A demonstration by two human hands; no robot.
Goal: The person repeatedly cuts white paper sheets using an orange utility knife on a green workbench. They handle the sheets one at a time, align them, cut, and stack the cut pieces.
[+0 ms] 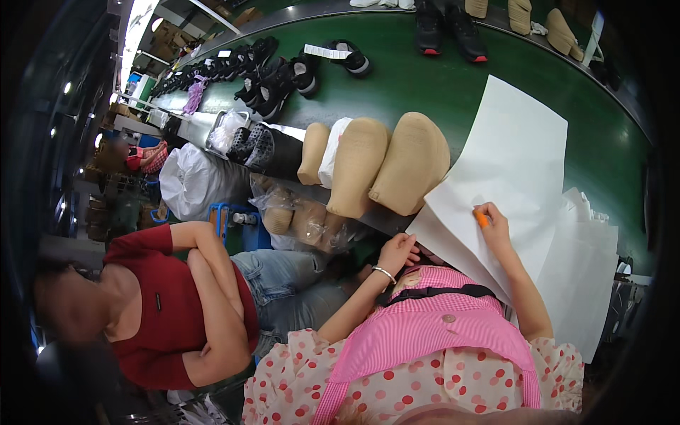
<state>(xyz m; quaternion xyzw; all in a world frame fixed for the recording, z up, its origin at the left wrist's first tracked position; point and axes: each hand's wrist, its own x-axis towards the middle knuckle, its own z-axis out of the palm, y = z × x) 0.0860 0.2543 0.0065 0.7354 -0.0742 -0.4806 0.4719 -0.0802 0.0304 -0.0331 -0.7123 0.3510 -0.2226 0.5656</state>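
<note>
My right hand (494,228) is closed with its bent fingers on a large white sheet of paper (520,134), pinching it. An orange cover (482,219) wraps one of its fingers. The sheet tilts and curves up over the green table, and its lower part hangs in front of my apron. Beside the sheet's lower left corner is my left hand (399,253), a bangle on its wrist. Its fingers are loosely bent and slightly apart, with nothing visible in them. More white sheets (584,283) lie stacked at the right, partly under the held one.
Tan shoe forms (414,163) stand in a row left of the sheet, beside black shoes (273,150). More black shoes line the far left of the green table (397,78). A person in a red top (177,304) sits close on my left with folded arms.
</note>
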